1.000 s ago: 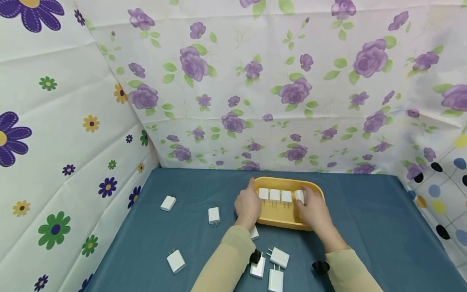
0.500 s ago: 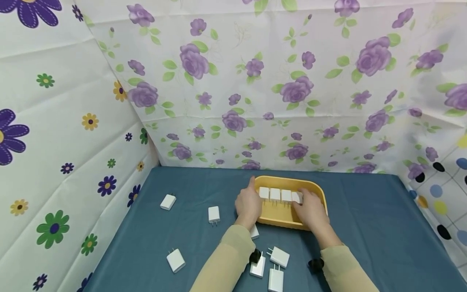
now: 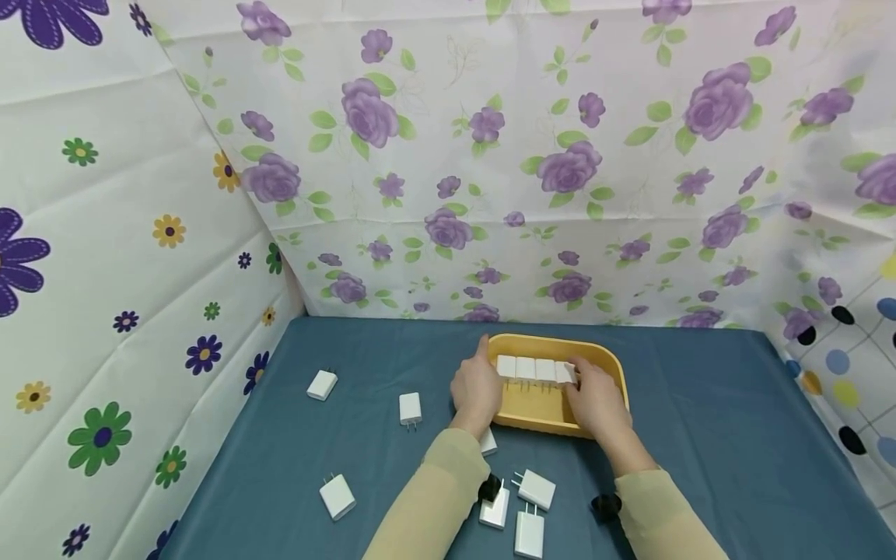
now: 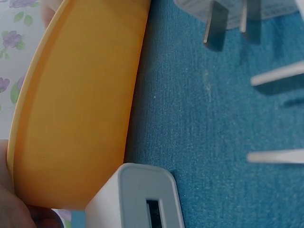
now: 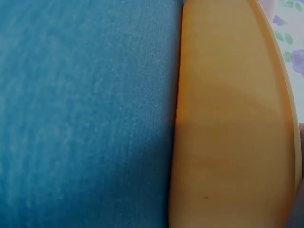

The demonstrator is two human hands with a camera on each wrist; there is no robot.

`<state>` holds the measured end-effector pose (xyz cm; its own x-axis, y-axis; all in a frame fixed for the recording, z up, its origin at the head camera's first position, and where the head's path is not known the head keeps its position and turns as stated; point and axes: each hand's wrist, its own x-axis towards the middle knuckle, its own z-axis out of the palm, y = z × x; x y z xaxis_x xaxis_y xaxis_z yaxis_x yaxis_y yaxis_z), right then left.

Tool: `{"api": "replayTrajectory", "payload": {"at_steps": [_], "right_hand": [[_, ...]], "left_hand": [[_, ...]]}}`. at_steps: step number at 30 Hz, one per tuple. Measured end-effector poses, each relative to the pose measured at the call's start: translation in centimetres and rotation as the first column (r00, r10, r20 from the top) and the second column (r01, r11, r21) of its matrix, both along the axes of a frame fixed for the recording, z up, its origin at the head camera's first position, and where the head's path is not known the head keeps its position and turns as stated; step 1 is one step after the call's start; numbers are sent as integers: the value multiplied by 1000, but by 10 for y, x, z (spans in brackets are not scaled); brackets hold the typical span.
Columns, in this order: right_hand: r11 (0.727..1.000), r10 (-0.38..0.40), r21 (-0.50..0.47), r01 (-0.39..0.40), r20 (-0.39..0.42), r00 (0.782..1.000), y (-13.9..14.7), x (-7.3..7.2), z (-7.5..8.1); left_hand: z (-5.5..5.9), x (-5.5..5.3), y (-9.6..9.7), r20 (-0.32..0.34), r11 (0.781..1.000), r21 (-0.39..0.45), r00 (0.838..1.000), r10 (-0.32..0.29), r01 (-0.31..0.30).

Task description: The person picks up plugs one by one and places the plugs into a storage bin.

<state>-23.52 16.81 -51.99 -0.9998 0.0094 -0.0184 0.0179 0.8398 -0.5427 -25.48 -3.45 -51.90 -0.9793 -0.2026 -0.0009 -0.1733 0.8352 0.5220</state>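
A yellow plastic tray (image 3: 539, 424) holds a row of white USB charger plugs (image 3: 526, 369), their prongs pointing toward me. My left hand (image 3: 476, 389) grips the tray's left end, thumb up at the rim; in the left wrist view its fingers (image 4: 14, 209) curl at the tray's end. Reaching over the front right wall, my right hand (image 3: 597, 400) pinches the rightmost charger (image 3: 564, 372), which sits against its neighbour in the row. Only the tray's outer wall (image 5: 232, 114) fills the right wrist view, where the fingertips are hidden.
Several loose chargers lie on the blue cloth: one at the far left (image 3: 322, 385), one left of the tray (image 3: 410, 409), one near left (image 3: 337, 497), a cluster in front (image 3: 537, 490). Another charger (image 3: 488, 442) is partly behind the left wrist. Flowered sheets (image 3: 448, 155) surround the table.
My right hand has moved left inside the tray, bringing its charger upright-to-flush against the row. The row then shifted slightly left. My left hand has stayed at the tray's end.
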Motion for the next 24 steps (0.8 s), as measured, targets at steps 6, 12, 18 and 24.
{"api": "replayTrajectory", "payload": {"at_steps": [6, 12, 18, 24], "right_hand": [[1000, -4, 1, 4, 2, 1000, -1, 0, 2], [1000, 2, -3, -2, -8, 1000, 0, 0, 2], [999, -13, -32, 12, -32, 999, 0, 1, 3], [997, -16, -78, 4, -151, 988, 1, 6, -2]], "left_hand": [[-1, -1, 0, -2, 1000, -2, 1000, 4, -4], [1, -1, 0, -2, 1000, -2, 1000, 4, -4], [2, 0, 1, -7, 1000, -7, 1000, -1, 1], [1, 0, 1, 15, 1000, -2, 1000, 5, -5]]}}
